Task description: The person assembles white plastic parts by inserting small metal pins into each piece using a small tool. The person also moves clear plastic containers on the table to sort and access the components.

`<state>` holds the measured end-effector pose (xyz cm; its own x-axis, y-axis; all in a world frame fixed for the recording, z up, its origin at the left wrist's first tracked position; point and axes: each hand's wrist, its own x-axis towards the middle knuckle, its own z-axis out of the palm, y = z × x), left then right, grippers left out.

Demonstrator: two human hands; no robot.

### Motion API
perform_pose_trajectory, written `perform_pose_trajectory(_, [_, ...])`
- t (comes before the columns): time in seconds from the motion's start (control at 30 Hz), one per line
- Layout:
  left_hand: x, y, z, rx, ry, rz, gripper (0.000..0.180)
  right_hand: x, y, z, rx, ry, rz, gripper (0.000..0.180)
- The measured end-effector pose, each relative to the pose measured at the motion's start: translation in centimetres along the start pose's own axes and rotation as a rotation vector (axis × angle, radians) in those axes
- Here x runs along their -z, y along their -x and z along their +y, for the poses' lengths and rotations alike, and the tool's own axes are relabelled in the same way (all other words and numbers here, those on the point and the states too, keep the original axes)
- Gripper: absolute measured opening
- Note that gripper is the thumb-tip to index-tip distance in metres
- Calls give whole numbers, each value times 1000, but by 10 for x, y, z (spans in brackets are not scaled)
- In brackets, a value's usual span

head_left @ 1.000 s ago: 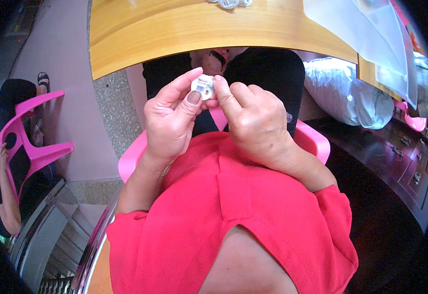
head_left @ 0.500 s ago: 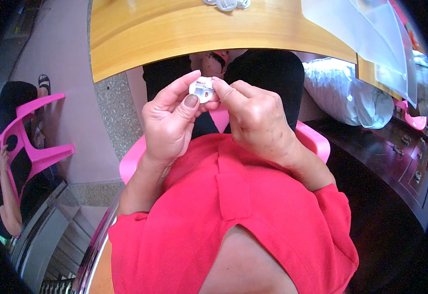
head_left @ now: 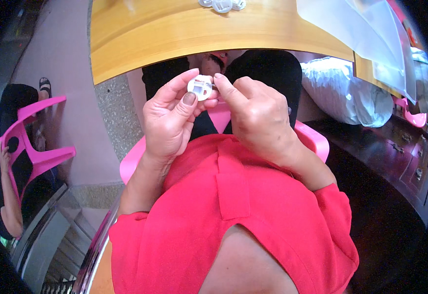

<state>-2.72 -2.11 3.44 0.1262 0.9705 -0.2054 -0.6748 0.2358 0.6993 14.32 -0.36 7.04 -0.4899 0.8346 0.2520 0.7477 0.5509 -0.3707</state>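
Observation:
A small round white plastic piece (head_left: pixel 198 89) with rectangular cut-outs sits between the thumb and fingers of my left hand (head_left: pixel 171 110), its flat face turned up. Close at its right edge, my right hand (head_left: pixel 255 105) has thumb and forefinger pinched together. A tiny, thin dark bit shows between those fingertips and the white piece; it is too small to name. Both hands are over my lap, in front of the table edge. Several similar round white plastic pieces (head_left: pixel 222 5) lie on the wooden table (head_left: pixel 184 32) at its far side.
Translucent plastic sheeting (head_left: pixel 358 29) hangs over the table's right corner. Under it stands a bulging white plastic bag (head_left: pixel 346 93). Dark wooden drawers (head_left: pixel 395 157) are at the right. On the left, another person sits by a pink plastic chair (head_left: pixel 37 132).
The white piece has tilted so its round face shows more fully. My right fingertips have shifted slightly off its edge, and a thin dark bit now shows there.

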Motion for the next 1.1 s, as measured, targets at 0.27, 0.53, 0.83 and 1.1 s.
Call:
perform_pose_trajectory(0.27, [0,1,0,22,36,-3,34,-1,0,-2,38,63,7,35])
perform_pose_trajectory(0.53, [8,2,-4,-20,-101,-44,35,0,0,-6,61,131,-25,35])
perform_pose_trajectory(0.83, [3,6,-5,-41,-158,-36,31,7,-3,-6,257,301,-60,23])
perform_pose_trajectory(1.1, [12,2,-3,-2,-233,-123,36,15,-5,-5,300,371,-159,34])
